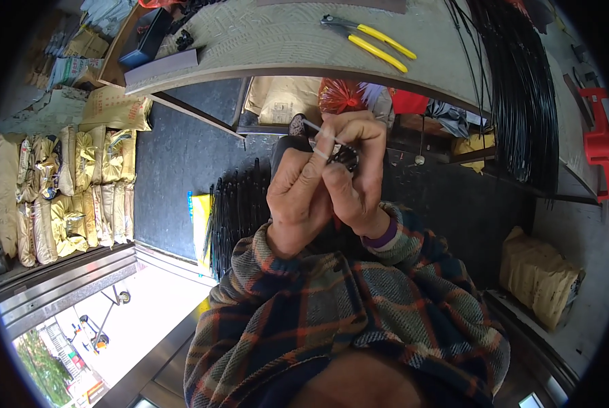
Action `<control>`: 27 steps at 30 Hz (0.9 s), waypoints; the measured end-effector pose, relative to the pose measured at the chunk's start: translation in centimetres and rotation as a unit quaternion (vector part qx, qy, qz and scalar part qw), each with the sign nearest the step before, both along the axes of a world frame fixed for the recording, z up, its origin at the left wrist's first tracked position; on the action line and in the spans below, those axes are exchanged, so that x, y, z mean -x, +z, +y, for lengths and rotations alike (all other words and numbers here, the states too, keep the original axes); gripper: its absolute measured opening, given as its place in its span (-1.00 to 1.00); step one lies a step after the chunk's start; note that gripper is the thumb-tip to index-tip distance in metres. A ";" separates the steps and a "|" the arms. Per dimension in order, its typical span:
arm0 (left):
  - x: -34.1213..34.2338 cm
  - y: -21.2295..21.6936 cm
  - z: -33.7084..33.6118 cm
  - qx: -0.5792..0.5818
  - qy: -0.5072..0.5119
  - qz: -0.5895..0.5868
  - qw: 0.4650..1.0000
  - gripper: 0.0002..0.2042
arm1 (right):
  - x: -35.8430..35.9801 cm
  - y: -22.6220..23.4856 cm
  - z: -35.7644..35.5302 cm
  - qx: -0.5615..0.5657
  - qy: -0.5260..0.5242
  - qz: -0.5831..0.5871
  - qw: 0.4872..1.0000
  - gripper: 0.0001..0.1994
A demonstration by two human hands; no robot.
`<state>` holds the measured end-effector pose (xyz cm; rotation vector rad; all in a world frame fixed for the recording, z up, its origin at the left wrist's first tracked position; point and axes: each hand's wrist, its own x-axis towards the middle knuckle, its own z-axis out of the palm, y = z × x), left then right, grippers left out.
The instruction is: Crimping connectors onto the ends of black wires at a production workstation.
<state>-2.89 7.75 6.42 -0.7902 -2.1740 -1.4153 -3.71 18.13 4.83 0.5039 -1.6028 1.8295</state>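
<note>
Both hands are raised close together in front of my chest, below the table's near edge. My left hand [298, 192] is closed, its thumb and fingers pinching a thin white strip [311, 125] that looks like a cord or tie. My right hand [359, 173] is curled around the same strip, thumb and forefinger bent inward. Between the hands sits a small glossy black thing [346, 158], perhaps a coil; fingers hide most of it. On the table beyond lie yellow-handled pliers [379, 49], touched by neither hand.
The grey table [270, 44] spans the far side. Long black strands [525, 95] hang over its right end, near a red plastic stool [598, 132]. Another black bundle [240, 211] stands at my left. Wrapped packages [73, 190] line the left wall; a brown paper sack [539, 275] stands right.
</note>
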 end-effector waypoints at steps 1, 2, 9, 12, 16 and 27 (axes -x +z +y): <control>0.0 0.2 -0.2 -0.014 -0.025 -0.023 0.999 -0.87 | 0.1 -0.1 -0.1 0.016 0.023 -0.011 1.000 -0.66; -0.1 0.3 -0.4 -0.027 -0.051 -0.050 0.997 -0.83 | 0.1 -0.2 -0.3 0.042 0.025 -0.016 0.999 -0.64; 0.1 0.2 -1.4 -0.012 0.028 -0.017 0.999 -0.51 | 0.1 -1.1 -1.1 0.247 0.215 -0.067 0.943 -0.55; 0.3 0.2 -2.9 -0.042 0.014 -0.052 0.998 -0.57 | -0.1 -0.9 0.1 0.100 0.219 -0.114 0.964 -0.65; 0.3 -0.1 -4.1 -0.098 -0.032 -0.087 0.991 -0.56 | -0.1 -0.2 1.2 -0.005 0.212 -0.115 0.970 -0.83; 1.3 -0.5 -6.4 -0.203 -0.251 -0.234 0.917 -0.50 | 1.8 1.6 2.5 -0.057 0.428 -0.129 0.892 -0.84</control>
